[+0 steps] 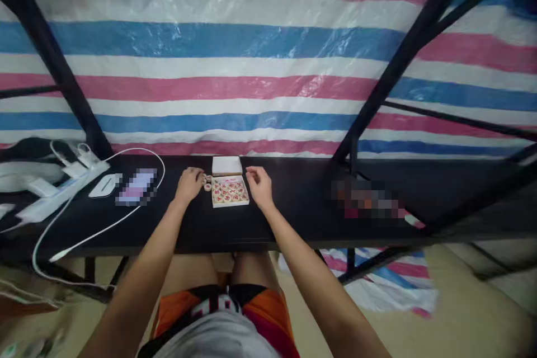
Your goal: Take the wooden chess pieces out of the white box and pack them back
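A small open box [229, 191] filled with round wooden game pieces marked in red lies on the black table [293, 218]. Its white lid [227, 165] sits just behind it. My left hand [189, 183] rests to the left of the box, fingers curled over one or two loose round pieces [207, 183] beside the box's left edge. My right hand [259, 185] is at the box's right side, fingers bent toward its upper right corner; whether it holds a piece is hidden.
At the left lie a white power strip [62, 190] with plugs and cables, a white mouse-like object [104, 184] and a blurred phone [136, 185]. A blurred patch [369, 200] sits on the right. Black metal frame bars [377, 95] and a striped tarp [251, 67] stand behind.
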